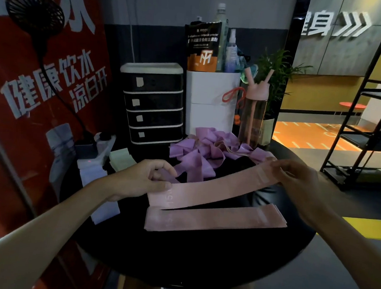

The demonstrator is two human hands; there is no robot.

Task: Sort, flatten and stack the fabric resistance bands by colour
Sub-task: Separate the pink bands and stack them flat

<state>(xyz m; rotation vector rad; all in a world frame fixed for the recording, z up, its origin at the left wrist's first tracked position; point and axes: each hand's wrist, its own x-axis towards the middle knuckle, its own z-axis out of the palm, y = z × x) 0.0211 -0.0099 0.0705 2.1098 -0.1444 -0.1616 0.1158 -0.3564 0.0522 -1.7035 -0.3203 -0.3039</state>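
Round black table [200,256] (dim gym)

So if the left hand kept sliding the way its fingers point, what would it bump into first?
Probably the jumbled purple bands. The left hand pinches one end of the pink band, with its fingers pointing right and slightly away, toward that heap. Depth is hard to judge, so it might pass just in front of it.

Two bare forearms reach in from the lower corners, no sleeves, watch or rings visible; the left hand [146,179] and right hand [294,176] are ungloved
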